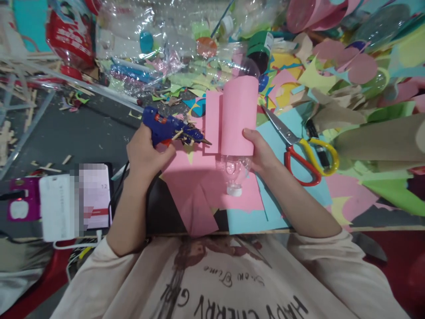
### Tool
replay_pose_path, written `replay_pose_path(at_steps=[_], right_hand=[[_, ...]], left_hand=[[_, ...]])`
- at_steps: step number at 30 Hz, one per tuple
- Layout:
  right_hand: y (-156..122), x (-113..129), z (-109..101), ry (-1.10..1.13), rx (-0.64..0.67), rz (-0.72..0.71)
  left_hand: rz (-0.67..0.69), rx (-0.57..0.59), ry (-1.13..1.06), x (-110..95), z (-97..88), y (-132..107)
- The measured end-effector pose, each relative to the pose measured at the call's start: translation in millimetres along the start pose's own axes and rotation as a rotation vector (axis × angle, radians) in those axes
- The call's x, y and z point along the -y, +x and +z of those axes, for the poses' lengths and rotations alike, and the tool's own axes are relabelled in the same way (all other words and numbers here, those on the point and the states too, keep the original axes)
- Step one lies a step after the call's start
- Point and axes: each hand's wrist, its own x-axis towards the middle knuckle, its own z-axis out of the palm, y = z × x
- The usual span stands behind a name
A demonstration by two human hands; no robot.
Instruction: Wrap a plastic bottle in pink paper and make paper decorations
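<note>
My left hand [146, 153] is wrapped round the handle of a blue glue gun [171, 126]. The gun's nozzle points right, close to the loose flap of a pink paper sheet [239, 117], and wood bits cling to its front. That sheet is rolled around a clear plastic bottle [234, 170], which lies with its white cap [234, 190] toward me. My right hand [262, 150] grips the wrapped bottle from the right, thumb on the paper and other fingers hidden. Beneath are pink paper pieces [192, 190] and a light-blue sheet [272, 195].
Scissors [299, 150] with red and yellow handles lie right of my right hand. A phone [96, 195], a white power bank [56, 206] and a purple box [23, 199] sit at left. Paper scraps [318, 75], a red-labelled bottle [69, 35] and clear plastic crowd the far side.
</note>
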Motion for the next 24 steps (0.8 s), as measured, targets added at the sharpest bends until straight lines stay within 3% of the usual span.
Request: replay_pose_path(at_steps=[7,24], right_hand=[[-1.9,3.1,4.0,-0.031,0.002,0.002],[-0.6,1.3,-0.6,-0.070,0.025,0.008]], left_hand=[[0.007,-0.016,-0.011,3.0,-0.1,0.5],[0.004,0.138,0.148,0.0,-0.9,2.1]])
